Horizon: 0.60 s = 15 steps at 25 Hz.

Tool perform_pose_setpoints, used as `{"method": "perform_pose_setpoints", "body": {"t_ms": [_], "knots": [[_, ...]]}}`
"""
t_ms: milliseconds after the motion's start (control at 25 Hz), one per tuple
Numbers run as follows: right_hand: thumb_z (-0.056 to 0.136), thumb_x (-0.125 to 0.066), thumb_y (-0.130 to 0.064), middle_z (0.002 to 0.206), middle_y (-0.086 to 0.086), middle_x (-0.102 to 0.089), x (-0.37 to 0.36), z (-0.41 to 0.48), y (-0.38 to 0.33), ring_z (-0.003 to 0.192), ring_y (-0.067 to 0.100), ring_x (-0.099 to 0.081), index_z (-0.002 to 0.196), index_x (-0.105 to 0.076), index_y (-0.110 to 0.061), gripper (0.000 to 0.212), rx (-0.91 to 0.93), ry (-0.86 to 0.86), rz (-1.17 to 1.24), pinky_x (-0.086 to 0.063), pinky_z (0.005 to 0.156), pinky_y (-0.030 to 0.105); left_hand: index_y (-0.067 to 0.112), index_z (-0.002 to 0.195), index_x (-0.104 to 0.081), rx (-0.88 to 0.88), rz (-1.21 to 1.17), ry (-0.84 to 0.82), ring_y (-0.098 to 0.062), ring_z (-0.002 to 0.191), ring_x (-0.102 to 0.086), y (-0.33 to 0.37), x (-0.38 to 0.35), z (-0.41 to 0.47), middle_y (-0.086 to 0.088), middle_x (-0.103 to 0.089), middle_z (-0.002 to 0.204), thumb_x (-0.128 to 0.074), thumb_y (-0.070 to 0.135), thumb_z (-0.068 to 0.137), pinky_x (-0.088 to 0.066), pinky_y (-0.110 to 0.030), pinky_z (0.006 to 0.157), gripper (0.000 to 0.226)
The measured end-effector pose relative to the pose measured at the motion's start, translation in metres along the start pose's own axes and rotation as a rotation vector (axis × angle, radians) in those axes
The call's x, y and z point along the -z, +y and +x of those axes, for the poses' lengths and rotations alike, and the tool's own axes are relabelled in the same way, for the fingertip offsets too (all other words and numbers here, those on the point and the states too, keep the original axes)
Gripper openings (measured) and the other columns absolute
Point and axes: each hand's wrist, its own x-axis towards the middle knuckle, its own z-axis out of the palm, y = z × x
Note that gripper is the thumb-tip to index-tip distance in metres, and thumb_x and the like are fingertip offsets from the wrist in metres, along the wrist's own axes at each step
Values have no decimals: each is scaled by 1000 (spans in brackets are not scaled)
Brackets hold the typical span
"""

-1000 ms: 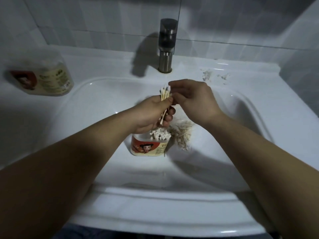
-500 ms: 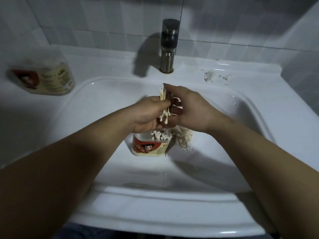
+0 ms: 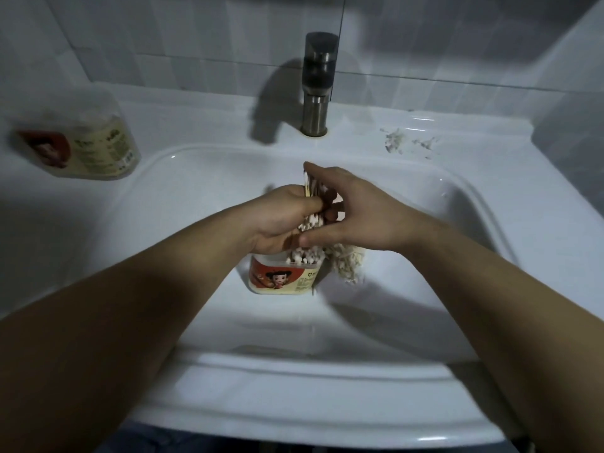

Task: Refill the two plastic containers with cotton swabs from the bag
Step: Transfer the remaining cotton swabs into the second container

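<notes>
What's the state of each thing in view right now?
left hand, grips the swab bundle above the basin container
right hand, fingers and thumb pinch the same bundle
swab bundle, held by both hands, not yet in
basin container, upright, open, packed with swabs
counter container, on its side, contents blurred
loose swabs, heaped in the basin beside the container
faucet, no water running

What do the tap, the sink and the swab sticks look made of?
The tap looks like brushed metal: dull grey with a soft sheen. The sink looks like glazed white ceramic, going by the glossy highlights on its rim, though enamel is possible. The swab sticks are tan, so probably wood or bamboo, not plastic.
</notes>
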Motion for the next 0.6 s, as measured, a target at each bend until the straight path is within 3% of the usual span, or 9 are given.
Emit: {"method": "perform_pose_setpoints", "body": {"t_ms": [80,240,320,400,440,480,560,600], "knots": [[66,-91,-44,122,-11,-47,0,1,0,99,2,-51,158,-32,-20,111,32,27,-103,-46,100,25,4,91,-63,-8,-10,-7,-22,65,-63,1,-1,-1,-9,-67,72,-43,-1,103,-51,-28,53,24],[75,-83,-50,128,-5,-55,4,-1,-3,110,8,-57,152,-42,-21,92,26,97,-144,-49,94,24,10,82,-58,24,-17,90,-11,44,-48,3,0,1,-1,-53,58,-46,6,104,-40,-22,41,25],[84,-76,-45,116,-5,-61,8,-5,-7,99,8,-63,134,-58,-23,57,0,203,-140,-52,83,25,14,87,-54,39,-55,167,-6,42,-34,4,3,3,3,-41,56,-49,14,105,-30,-20,40,19],[89,-70,-31,89,-10,-66,18,-11,-15,76,4,-64,102,-67,-26,14,-44,294,-141,-49,68,25,18,86,-51,25,-90,247,-6,42,-24,6,7,6,6,-32,57,-48,25,107,-19,-18,39,22],[90,-67,-26,76,-9,-67,24,-14,-17,64,3,-63,89,-68,-25,2,-101,246,-124,-49,62,25,19,85,-49,13,-126,289,-6,43,-23,7,10,7,6,-31,56,-46,28,108,-18,-18,39,24],[91,-65,-24,67,-5,-69,27,-17,-19,54,4,-63,82,-69,-23,10,-176,117,-126,-51,57,27,19,85,-48,2,-176,322,-7,44,-26,8,11,6,5,-34,57,-45,29,108,-21,-18,41,25],[93,-63,-26,66,2,-73,22,-20,-18,50,11,-68,82,-73,-14,18,-331,-264,-184,-58,55,30,18,90,-51,-20,-265,358,-10,53,-41,10,14,4,1,-46,66,-44,31,109,-43,-21,51,24],[93,-64,-25,70,5,-74,14,-20,-15,54,16,-71,86,-74,-9,21,-403,-402,-198,-59,55,29,18,94,-52,-23,-288,356,-12,61,-50,11,15,3,0,-51,73,-44,33,109,-55,-30,63,22]]}}
